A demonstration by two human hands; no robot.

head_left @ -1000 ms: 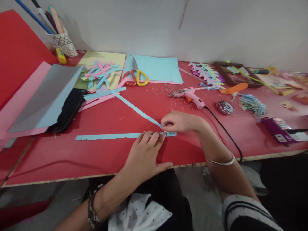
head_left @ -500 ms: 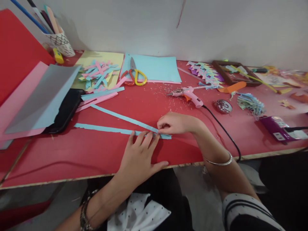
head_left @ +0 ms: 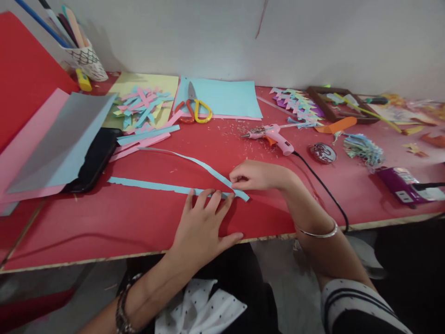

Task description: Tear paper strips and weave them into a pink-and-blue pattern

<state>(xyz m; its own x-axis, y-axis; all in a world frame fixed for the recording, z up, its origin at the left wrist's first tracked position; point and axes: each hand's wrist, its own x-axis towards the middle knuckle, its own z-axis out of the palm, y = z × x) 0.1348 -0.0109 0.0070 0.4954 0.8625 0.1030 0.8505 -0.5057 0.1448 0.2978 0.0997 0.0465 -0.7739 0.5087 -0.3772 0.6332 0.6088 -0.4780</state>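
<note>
- Upper strip (head_left: 205, 166): pale blue paper, bowed, pinched in the right hand (head_left: 257, 175), fingers curled; it trails left of them.
- Lower strip (head_left: 149, 184): pale blue, straighter, ragged-edged, under the left hand (head_left: 201, 222), fingers slightly spread.

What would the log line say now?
left hand: resting on lower blue strip | right hand: holding upper blue strip | glue gun: on table
</note>
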